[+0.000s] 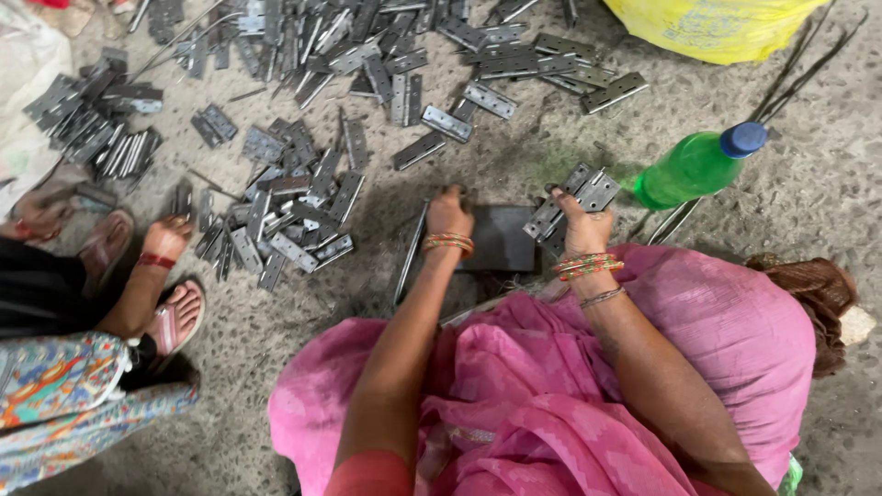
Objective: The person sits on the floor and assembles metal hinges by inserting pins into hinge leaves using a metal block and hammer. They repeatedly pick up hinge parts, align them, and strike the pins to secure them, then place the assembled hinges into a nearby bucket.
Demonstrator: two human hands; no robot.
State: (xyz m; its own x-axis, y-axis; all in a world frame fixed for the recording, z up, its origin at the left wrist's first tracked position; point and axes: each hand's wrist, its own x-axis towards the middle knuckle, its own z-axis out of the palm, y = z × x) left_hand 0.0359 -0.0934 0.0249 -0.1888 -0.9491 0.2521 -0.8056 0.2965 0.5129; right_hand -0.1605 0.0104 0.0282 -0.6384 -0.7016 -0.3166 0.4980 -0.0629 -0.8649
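We see soft, even daylight with no glare. Weak shadows pool beneath the metal hinges [294, 207] and beside the green bottle [691, 168]. The centre is sharp; the edges bend slightly and smear from wide-angle distortion.

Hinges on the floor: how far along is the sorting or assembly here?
Done: neat hinge stacks sit at upper left. In hand: the left hand works at the dark block, while the right hand rests on a few hinges. Left: the loose hinge pile remains scattered.
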